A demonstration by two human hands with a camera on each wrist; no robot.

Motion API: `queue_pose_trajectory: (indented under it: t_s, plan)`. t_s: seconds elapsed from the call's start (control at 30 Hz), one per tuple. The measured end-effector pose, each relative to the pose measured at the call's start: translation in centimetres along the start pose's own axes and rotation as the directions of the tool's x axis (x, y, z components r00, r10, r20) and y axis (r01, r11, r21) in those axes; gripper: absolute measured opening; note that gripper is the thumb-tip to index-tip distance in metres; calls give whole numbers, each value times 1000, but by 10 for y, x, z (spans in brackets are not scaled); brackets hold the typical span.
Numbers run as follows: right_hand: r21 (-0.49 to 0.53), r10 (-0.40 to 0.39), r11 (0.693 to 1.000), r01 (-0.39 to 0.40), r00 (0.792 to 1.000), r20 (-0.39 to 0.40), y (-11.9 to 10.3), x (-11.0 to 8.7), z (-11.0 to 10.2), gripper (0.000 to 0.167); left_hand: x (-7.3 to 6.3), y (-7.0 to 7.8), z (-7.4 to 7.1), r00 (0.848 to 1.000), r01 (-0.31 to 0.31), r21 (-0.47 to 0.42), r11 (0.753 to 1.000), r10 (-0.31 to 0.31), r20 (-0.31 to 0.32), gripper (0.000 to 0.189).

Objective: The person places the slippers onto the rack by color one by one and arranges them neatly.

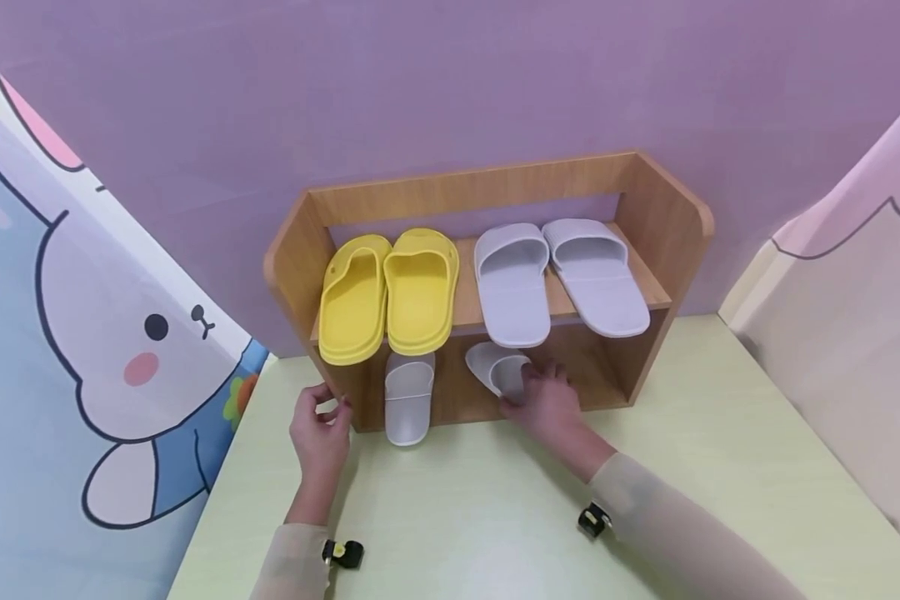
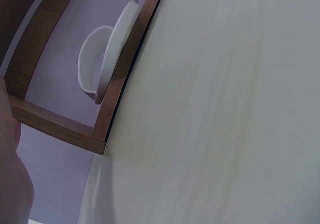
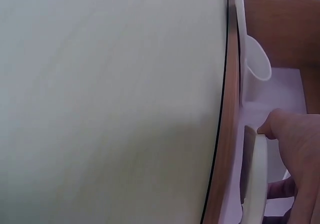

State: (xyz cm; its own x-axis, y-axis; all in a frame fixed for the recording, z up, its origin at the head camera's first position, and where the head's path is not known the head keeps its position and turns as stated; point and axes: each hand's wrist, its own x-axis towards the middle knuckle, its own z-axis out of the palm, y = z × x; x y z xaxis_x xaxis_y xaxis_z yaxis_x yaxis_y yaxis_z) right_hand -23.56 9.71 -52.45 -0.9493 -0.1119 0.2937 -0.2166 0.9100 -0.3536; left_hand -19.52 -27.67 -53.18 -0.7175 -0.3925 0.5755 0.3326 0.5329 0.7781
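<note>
My right hand (image 1: 551, 407) reaches into the lower level of a wooden shoe rack (image 1: 465, 185) and grips a pale grey slipper (image 1: 486, 360). In the right wrist view this slipper (image 3: 257, 176) is tipped on its side, the thumb on its edge and other fingers behind it. Another pale slipper (image 1: 408, 410) lies on the lower shelf to the left, its toe jutting past the front edge. At the rack's left side, my left hand (image 1: 319, 437) pinches the front edge of the side panel with thumb and fingers; in the left wrist view it is mostly cut off.
A pair of yellow clogs (image 1: 420, 296) sits on the upper shelf at left. Two lavender-grey slippers (image 1: 516, 304) lie beside them at right. The rack stands on a pale table (image 1: 480, 517) against a purple backdrop (image 1: 450, 83), with a rabbit-print cloth (image 1: 105, 333) at left.
</note>
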Motion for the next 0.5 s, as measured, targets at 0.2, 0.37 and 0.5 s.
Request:
queue_pose_trajectory:
  t_s: [0.2, 0.37, 0.5]
  plan:
    - [-105, 63, 993, -51, 992, 106, -20, 16, 12, 78, 0, -2, 0, 1000, -17, -2, 1000, 17, -5, 27]
    - [-123, 86, 990, -67, 984, 155, -36, 25, 21, 84, 0, -2, 0, 1000, -11, 1, 1000, 11, -4, 27]
    - [-62, 100, 994, -92, 983, 155, -46, 31, 28, 84, 0, -1, 0, 1000, -13, 12, 1000, 13, -2, 27]
